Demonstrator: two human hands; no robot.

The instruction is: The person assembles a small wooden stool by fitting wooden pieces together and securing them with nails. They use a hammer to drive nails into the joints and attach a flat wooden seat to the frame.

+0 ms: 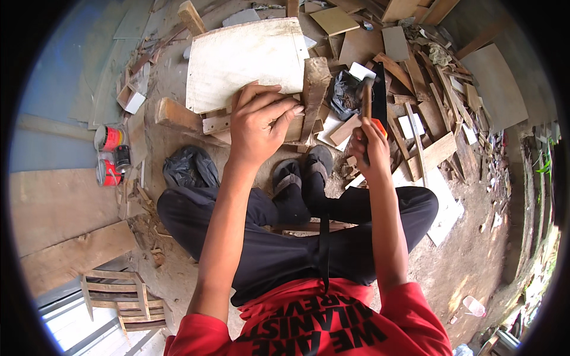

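Observation:
My right hand [369,148] grips a hammer [367,104] by its handle, with the head pointing up and away from me. My left hand [259,121] lies over the near edge of a white board [246,62]. Its thumb and forefinger meet beside an upright wooden piece [314,89]; anything small pinched there is too hidden to make out. The board rests on a rough wooden frame, whose left leg [181,114] sticks out toward the left. Just beyond my right hand, a tool with a dark blade and an orange handle [379,127] shows partly behind the hammer.
A black plastic bag [346,95] lies by the hammer head, another black bag [191,167] near my left knee. Wood offcuts [436,113] are heaped on the right. Red cans [108,137] stand at the left. My sandalled feet [303,172] are below the frame.

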